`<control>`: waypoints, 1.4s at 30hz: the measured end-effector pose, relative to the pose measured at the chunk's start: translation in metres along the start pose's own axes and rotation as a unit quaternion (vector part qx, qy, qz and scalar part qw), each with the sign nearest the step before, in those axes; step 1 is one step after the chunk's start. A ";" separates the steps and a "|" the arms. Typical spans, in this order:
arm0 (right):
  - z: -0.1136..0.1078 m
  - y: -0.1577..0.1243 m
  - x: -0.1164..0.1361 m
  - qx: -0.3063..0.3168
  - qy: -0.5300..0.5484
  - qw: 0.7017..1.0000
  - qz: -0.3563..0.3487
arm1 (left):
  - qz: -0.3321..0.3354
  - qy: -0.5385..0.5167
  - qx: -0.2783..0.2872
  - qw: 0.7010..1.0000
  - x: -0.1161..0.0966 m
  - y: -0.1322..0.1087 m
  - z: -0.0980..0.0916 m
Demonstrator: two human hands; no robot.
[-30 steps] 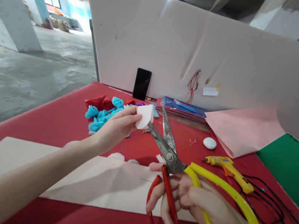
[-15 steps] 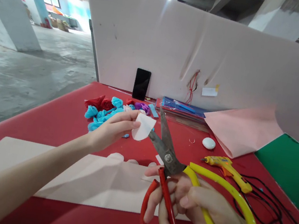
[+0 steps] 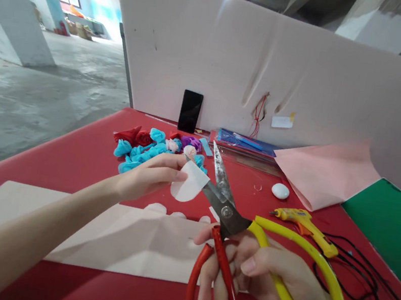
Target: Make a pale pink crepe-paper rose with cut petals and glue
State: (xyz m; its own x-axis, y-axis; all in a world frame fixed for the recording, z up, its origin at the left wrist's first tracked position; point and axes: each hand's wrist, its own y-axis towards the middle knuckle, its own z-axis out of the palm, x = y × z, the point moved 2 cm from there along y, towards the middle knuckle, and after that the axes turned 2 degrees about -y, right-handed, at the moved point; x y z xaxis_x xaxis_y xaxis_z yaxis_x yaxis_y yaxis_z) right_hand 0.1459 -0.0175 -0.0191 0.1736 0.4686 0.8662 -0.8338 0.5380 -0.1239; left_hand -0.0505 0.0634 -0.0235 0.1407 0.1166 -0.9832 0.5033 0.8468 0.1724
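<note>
Pinched in my left hand [image 3: 152, 173] is a small pale pink paper piece [image 3: 189, 184] with a rounded lower edge. My right hand [image 3: 260, 272] grips large scissors [image 3: 226, 213] with one red and one yellow handle. Their blades are spread apart; the lower blade lies against the paper piece, its tip showing past the upper edge, and the other blade points up and away. Below both hands a long pale paper strip [image 3: 123, 244] lies on the red table, with several rounded paper pieces along its far edge.
Blue, red and purple crepe flowers [image 3: 146, 151] lie beyond my left hand. A black phone [image 3: 190, 111] leans on the upright board. At right are a white oval object [image 3: 280, 191], a yellow glue gun [image 3: 303, 226] with black cable, pink paper [image 3: 323, 170] and a green sheet [image 3: 390, 233].
The paper piece has tilted and moved slightly down, and the lower blade now reaches further across it. The scissor blades are a little wider apart. A pale pink flower behind the paper is now uncovered.
</note>
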 end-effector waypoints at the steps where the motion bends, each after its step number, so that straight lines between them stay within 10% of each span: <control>1: 0.001 0.000 0.001 -0.006 -0.004 1.000 0.000 | 0.000 0.005 0.003 1.000 0.000 0.000 -0.001; 20: 0.005 -0.002 -0.010 -0.034 0.045 0.997 -0.053 | 0.058 0.143 -0.018 0.988 -0.014 -0.003 -0.003; 32: 0.018 -0.009 -0.004 -0.141 -0.001 0.987 0.077 | 0.076 0.146 -0.006 0.986 -0.013 -0.005 -0.006; 42: 0.022 -0.006 -0.020 -0.176 0.084 0.981 0.003 | 0.070 0.101 0.058 0.991 -0.016 -0.010 0.003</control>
State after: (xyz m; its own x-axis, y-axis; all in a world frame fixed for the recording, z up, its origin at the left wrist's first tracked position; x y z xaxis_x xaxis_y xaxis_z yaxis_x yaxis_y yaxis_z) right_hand 0.1360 -0.0457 -0.0254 0.2783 0.5660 0.7760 -0.6079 0.7293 -0.3140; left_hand -0.0547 0.0516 -0.0093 0.0473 0.3397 -0.9394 0.5871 0.7514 0.3012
